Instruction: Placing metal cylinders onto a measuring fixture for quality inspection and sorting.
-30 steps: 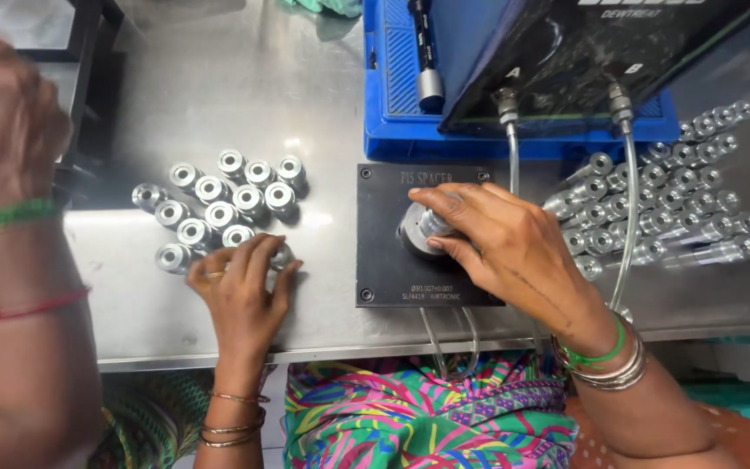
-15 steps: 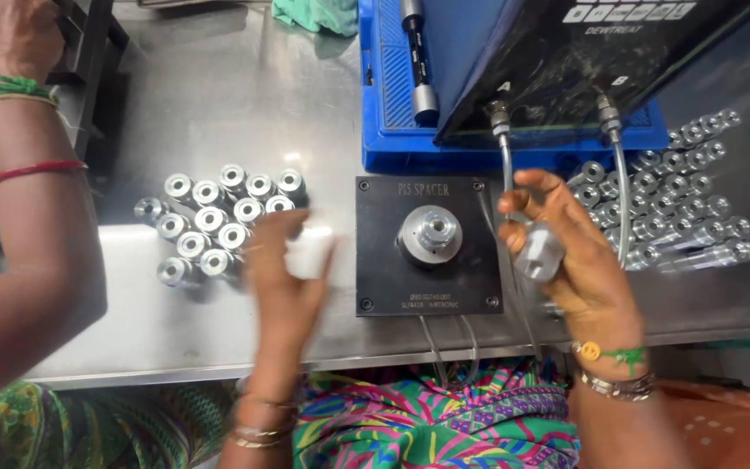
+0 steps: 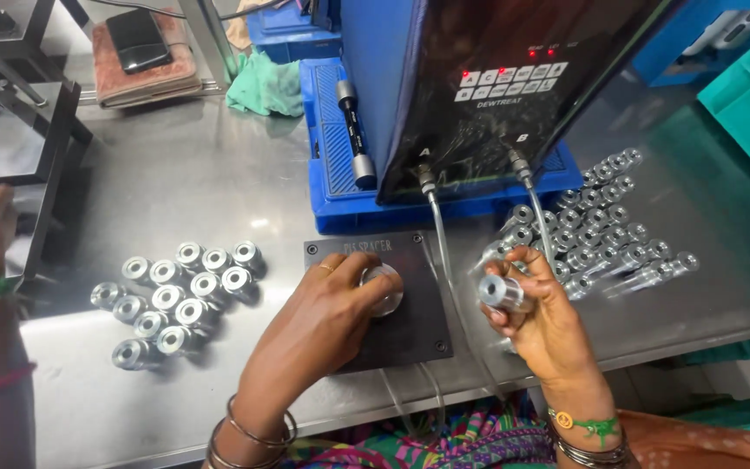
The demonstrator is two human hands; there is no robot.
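Now we seat one spacer (image 3: 384, 289) squarely on the plate (image 3: 410, 334), left hand (image 3: 323, 326) pinching it; right hand (image 3: 542, 317) pinches another spacer (image 3: 501, 293).

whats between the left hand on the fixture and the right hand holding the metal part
In the head view, one clear tube crosses between the left hand and the right hand.

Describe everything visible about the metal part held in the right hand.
The metal part is a short, shiny silver cylinder with a stepped collar and a round bore in its near end. It looks like machined steel. It lies roughly level, bore toward the camera, pinched between the right hand's fingers and thumb above the steel table's front edge, touching nothing else.
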